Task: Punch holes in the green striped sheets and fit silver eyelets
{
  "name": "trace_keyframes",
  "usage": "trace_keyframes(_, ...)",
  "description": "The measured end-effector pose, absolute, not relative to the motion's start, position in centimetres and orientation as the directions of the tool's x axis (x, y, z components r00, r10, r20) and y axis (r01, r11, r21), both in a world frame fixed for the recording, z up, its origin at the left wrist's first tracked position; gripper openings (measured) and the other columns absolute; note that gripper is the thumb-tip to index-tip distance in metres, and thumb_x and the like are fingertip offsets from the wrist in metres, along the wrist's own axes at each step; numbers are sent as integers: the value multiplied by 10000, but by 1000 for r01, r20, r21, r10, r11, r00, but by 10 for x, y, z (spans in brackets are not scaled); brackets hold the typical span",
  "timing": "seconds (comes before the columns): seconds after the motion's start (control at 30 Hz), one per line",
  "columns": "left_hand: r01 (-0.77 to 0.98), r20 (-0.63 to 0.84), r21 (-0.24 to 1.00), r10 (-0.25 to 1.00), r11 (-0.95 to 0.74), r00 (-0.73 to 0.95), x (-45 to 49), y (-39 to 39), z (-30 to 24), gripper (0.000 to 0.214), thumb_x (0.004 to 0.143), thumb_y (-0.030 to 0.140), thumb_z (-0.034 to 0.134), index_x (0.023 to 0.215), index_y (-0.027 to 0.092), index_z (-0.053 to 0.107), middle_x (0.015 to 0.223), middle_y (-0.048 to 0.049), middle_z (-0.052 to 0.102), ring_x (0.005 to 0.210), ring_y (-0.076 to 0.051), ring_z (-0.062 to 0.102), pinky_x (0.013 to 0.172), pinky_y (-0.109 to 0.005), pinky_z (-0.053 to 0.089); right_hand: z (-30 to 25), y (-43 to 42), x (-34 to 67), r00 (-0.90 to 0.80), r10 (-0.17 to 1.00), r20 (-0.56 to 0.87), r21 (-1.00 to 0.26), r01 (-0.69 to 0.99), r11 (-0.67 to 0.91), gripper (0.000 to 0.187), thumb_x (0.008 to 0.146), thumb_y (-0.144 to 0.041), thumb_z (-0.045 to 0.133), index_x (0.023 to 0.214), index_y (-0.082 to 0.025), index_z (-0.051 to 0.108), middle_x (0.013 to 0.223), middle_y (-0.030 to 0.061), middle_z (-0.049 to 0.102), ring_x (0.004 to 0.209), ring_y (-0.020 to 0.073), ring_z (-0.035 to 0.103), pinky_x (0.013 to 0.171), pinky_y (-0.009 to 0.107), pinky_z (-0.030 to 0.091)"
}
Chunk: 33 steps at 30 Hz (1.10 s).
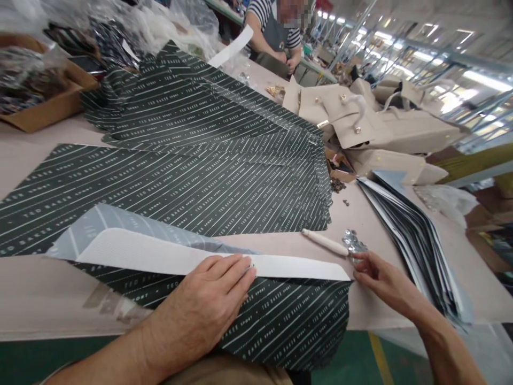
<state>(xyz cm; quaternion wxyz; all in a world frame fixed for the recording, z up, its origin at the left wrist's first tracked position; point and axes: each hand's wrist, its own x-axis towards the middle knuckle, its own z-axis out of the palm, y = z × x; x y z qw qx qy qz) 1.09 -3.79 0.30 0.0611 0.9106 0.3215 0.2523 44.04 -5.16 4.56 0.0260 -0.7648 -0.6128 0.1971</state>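
A long white stiffening strip (152, 251) lies along the folded edge of a dark green printed lining fabric (288, 315), which hangs over the table's front edge. My left hand (212, 299) is bent over the strip's middle, fingers closed together against it. A tiny dark piece shows by its fingertips, too small to name. Beyond the strip's right end, my right hand (377, 275) has thumb and fingertips pinched together beside a small heap of silver metal pieces (353, 240); what they hold is hidden. A white-handled tool (324, 242) lies beside the heap.
More printed lining (200, 182) covers the middle of the table (24, 299). A stack of dark, pale-edged pieces (417, 246) stands right, beige bags (340, 112) behind it. A cardboard box (52, 109) is back left. Another person (276, 37) works at the far end.
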Motion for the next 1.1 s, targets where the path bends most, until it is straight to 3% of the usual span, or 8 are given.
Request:
trace_keyframes(0.33,509,485,132,503,-850,715,4,-34,-24,359,1013,176,405,1325,168,584,1370,-91,591,1230,-273,554,1002,-450,421,51,-54,428,246,928,-279,-458,816,-353,329,729,-276,625,1043,-178,649,678,-35,628,625,162,588,623,284,446)
trace_keyframes(0.5,516,457,141,518,-845,723,3,-35,-25,385,998,173,397,1336,197,579,1376,-70,588,1238,-260,550,1003,-440,433,56,-61,421,285,937,-204,-575,740,-350,356,758,-377,659,1048,-175,616,761,3,651,689,169,635,661,303,521)
trace_keyframes(0.63,530,468,175,544,-830,697,6,-35,-9,364,1014,156,380,1287,192,618,1314,-70,625,1202,-243,569,991,-409,422,69,-54,382,277,953,-125,-774,574,-268,376,742,-425,759,1003,-192,621,827,25,683,740,171,666,695,312,575)
trace_keyframes(0.77,539,435,235,584,-809,686,9,-37,3,334,1019,145,391,1269,166,612,1293,-73,626,1210,-223,561,992,-384,428,69,-37,318,133,986,-105,-878,453,-155,267,751,-329,793,941,-196,662,808,19,698,706,140,663,645,258,567)
trace_keyframes(0.93,546,354,281,614,-789,706,8,-40,6,314,1014,153,402,1265,149,590,1247,-90,612,1202,-245,553,963,-408,461,48,-18,249,-136,978,-160,-910,405,-93,192,794,-250,722,972,-199,669,852,18,711,748,128,677,684,250,567)
trace_keyframes(1.1,548,343,273,612,-791,713,7,-39,5,327,1010,161,397,1284,120,572,1211,-107,612,1183,-266,556,934,-421,490,36,-10,219,-274,935,-223,-911,401,-100,174,811,-209,655,985,-200,657,857,9,711,754,121,672,685,243,555)
